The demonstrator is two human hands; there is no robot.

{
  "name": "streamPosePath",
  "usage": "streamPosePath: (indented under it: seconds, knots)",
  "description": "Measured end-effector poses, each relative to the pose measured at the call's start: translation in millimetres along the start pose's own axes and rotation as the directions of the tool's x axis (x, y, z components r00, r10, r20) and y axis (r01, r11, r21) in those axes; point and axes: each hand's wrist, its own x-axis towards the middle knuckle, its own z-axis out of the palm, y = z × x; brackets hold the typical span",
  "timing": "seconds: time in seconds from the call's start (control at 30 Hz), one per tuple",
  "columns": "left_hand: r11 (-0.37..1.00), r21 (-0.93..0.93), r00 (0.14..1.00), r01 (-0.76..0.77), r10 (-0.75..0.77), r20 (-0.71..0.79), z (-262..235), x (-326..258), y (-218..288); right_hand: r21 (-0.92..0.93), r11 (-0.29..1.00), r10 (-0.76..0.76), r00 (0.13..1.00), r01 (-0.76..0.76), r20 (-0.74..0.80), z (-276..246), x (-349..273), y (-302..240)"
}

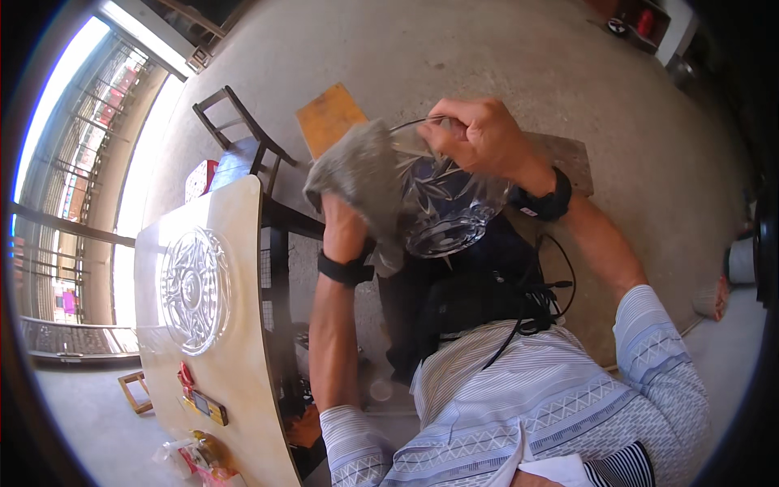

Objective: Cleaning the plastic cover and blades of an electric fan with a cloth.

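A clear cut-glass bowl [438, 191] with a leaf-like pattern is tilted above my lap, its round thick base toward me. My right hand [480, 140] is closed on its far rim, thumb and fingers pinching the edge. On the bowl's left side lies a grey cloth [357, 170], pressed against the glass. My left hand [342, 226] is in the cloth, which hides most of its fingers. On the table to my left rests a round, clear patterned glass plate [195, 290].
The pale table [243, 390] also bears a small phone-like device [209, 407], a red item [186, 376] and a plastic bag [199, 458]. Beyond it stand a dark chair [243, 150] and a yellow wooden stool [330, 118]. A wooden board [568, 158] is behind my right wrist.
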Motion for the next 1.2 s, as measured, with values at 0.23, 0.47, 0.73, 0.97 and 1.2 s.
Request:
streamPosePath:
  seconds: [0.23,0.47,0.73,0.97,1.2]
  knots:
    - [0.995,0.097,0.999,-0.033,0.032,0.013,-1.3,8.8,9.9,0.049,0.999,-0.022,1.000,0.023,-0.015,4.9,-0.7,1.3]
    - [0.927,-0.026,0.926,0.375,-0.373,0.055,34.2,-117.5,-55.4,0.076,0.993,0.083,0.995,-0.087,0.059,-2.6,-0.5,6.3]
    - [0.739,-0.215,0.769,0.638,-0.627,0.126,77.9,-186.4,-56.6,0.056,0.990,0.124,0.989,-0.129,0.081,-1.4,0.1,14.0]
    - [0.856,-0.179,0.874,0.485,-0.479,0.080,23.2,-122.8,-51.0,0.263,0.922,0.307,0.950,-0.283,-0.053,0.8,-54.2,77.4]
    - [0.951,-0.061,0.949,0.303,-0.296,0.106,-8.8,-53.6,-28.9,0.275,0.946,0.194,0.979,-0.170,-0.059,17.2,-94.1,125.0]
